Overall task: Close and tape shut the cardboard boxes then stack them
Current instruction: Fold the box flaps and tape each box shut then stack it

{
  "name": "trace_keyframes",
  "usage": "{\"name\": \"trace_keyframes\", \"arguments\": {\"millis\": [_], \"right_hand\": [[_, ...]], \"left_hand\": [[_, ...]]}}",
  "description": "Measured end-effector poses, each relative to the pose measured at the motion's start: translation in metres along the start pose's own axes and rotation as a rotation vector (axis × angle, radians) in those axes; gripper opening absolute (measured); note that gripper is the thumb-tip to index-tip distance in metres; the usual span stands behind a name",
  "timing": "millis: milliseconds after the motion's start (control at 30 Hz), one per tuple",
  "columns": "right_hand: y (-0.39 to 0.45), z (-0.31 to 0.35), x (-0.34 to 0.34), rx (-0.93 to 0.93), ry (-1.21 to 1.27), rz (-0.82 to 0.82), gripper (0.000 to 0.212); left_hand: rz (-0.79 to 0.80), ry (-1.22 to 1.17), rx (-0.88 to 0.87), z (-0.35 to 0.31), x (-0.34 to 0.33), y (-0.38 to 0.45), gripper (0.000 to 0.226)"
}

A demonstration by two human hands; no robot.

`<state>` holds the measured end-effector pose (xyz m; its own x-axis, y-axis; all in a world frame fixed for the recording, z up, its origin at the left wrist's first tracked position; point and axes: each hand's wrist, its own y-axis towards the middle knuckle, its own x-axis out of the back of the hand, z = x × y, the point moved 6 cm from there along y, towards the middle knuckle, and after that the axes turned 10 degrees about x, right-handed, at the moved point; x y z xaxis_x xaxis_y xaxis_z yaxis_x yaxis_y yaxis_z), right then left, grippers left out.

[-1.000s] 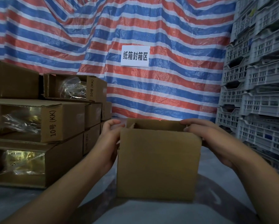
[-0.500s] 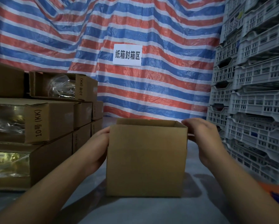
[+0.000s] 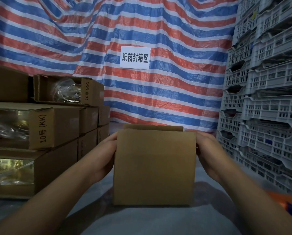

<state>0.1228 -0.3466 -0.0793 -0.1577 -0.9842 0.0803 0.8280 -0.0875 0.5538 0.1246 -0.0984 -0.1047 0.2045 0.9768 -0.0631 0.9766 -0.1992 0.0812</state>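
A warehouse packing corner, set up for sealing cartons.

A striped tarp hung as a backdrop from nine to one o'clock, with a paper sign in Chinese characters pinned at twelve. Cartons marked "10号 (KK)" were stacked at nine o'clock, some holding plastic-wrapped goods, and grey crates towered at three o'clock over a grey floor.

Stacked cartons block left; crates block right.
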Motion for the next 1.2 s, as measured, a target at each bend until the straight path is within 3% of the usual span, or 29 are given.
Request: {"name": "trace_keyframes", "arguments": {"millis": [167,367,467,567,667,800,967,1067,1200], "right_hand": [[0.0,-0.002,-0.003,0.012,-0.161,-0.096,0.06],[-0.006,0.002,-0.008,0.073,-0.285,0.02,0.047],[-0.006,-0.004,-0.006,0.087,-0.213,-0.007,0.053],[-0.002,-0.008,-0.001,0.084,-0.156,-0.057,0.045],[-0.001,-0.009,-0.002,0.087,-0.194,-0.027,0.05],[-0.003,-0.007,-0.003,0.078,-0.181,-0.026,0.052],[-0.003,-0.009,-0.001,0.073,-0.211,-0.065,0.038],[0.0,-0.009,-0.003,0.115,-0.22,-0.021,0.039],[0.001,-0.006,-0.001,0.145,-0.065,-0.021,0.031]], "left_hand": [[-0.016,0.014,0.0,-0.001,0.0,-0.002,0.025],[-0.065,0.083,-0.011,0.0,0.002,-0.001,0.027],[-0.048,0.03,0.012,-0.001,0.002,-0.002,0.057],[0.085,-0.028,0.019,-0.005,0.001,-0.002,0.083],[0.16,0.027,-0.006,-0.006,0.001,-0.002,0.079],[0.064,0.11,0.01,-0.005,0.003,0.0,0.067],[-0.026,0.095,0.026,-0.002,0.005,0.001,0.052],[-0.054,0.102,0.037,0.0,0.007,0.001,0.051],[-0.034,0.116,0.045,0.0,0.005,0.0,0.046]]}}
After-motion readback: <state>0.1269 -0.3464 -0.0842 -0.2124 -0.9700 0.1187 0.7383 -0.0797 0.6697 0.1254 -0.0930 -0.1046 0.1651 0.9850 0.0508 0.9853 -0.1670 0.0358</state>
